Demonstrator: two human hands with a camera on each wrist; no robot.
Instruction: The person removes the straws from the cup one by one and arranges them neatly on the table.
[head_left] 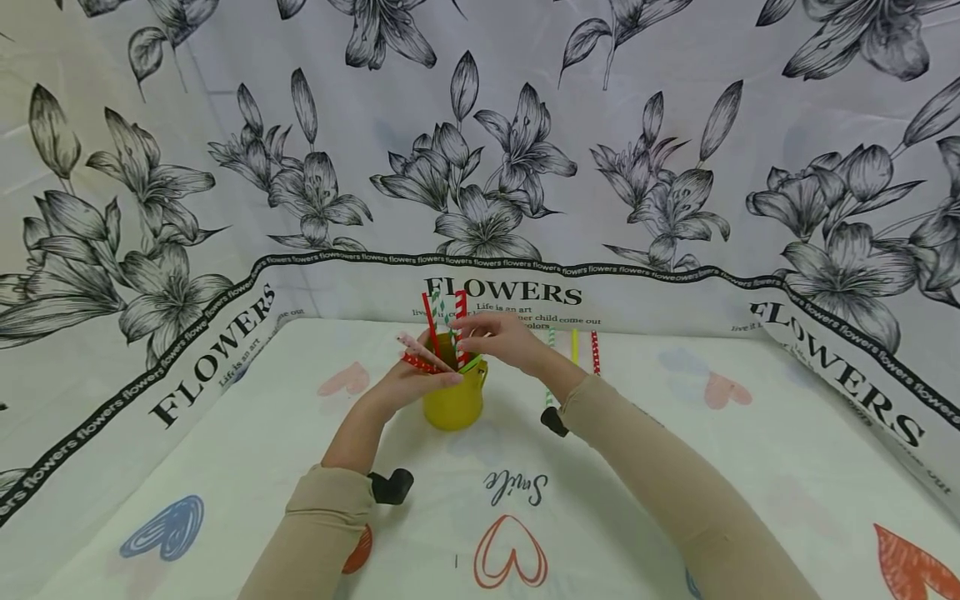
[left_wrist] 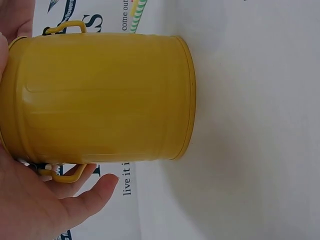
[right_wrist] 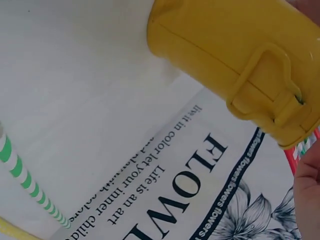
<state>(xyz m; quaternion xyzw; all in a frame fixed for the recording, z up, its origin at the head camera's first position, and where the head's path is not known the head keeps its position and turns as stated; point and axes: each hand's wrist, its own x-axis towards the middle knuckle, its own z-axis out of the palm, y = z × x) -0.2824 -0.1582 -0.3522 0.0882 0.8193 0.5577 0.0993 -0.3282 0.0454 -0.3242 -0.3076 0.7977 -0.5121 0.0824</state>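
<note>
A small yellow metal bucket point(head_left: 452, 408) with side handles stands upright near the back of the table. Several paper straws rise from it, among them a plain red straw point(head_left: 430, 321) and a red-and-white striped straw point(head_left: 461, 304). My left hand point(head_left: 401, 390) holds the bucket's left rim, thumb across the front. Over that hand slant a pale pink straw point(head_left: 420, 348) and a red dotted straw point(head_left: 422, 362). Above the right rim, my right hand point(head_left: 506, 342) pinches the striped straw; its fingertips partly cover it. In the left wrist view, left-hand fingers point(left_wrist: 97, 195) hang by a handle point(left_wrist: 72, 175).
Right of the bucket lie a green striped straw point(head_left: 551, 337), a yellow straw point(head_left: 575, 346) and a red dotted straw point(head_left: 596, 354), partly behind the right forearm. A flower-printed cloth point(head_left: 667, 300) hangs behind the white table cover point(head_left: 637, 517). Black wrist cameras stick out below both wrists.
</note>
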